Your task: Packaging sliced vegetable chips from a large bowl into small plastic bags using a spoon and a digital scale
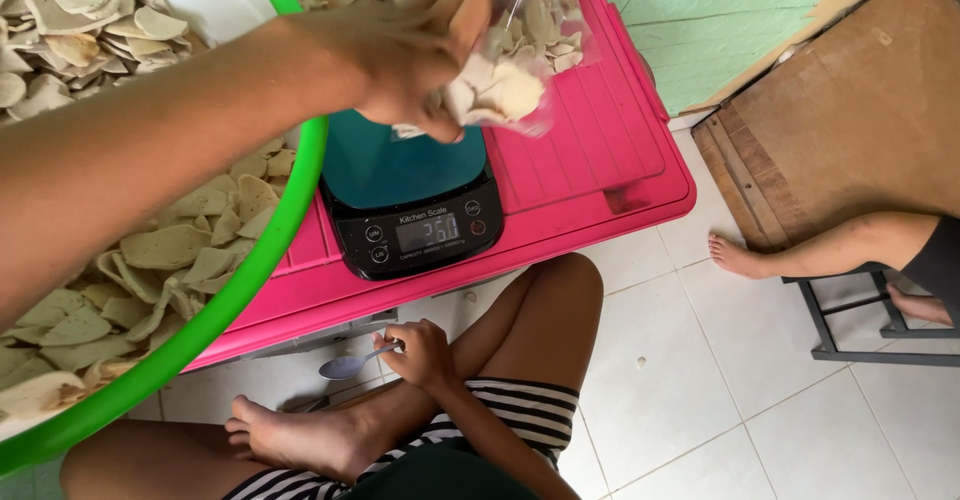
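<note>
Left hand [415, 55] gripped clear bag of chips [505, 85] above kitchen scale [410, 195]; right hand [420, 352] pinched spoon [350, 364]. Weighing step; next needs bag set squarely on platform.

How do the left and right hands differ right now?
The left hand is raised over the kitchen scale, gripping a clear bag of pale chips; the right hand rests low by the knee, holding a metal spoon. The left looks motion-blurred, the right sharp. Both are closed on something.
</note>
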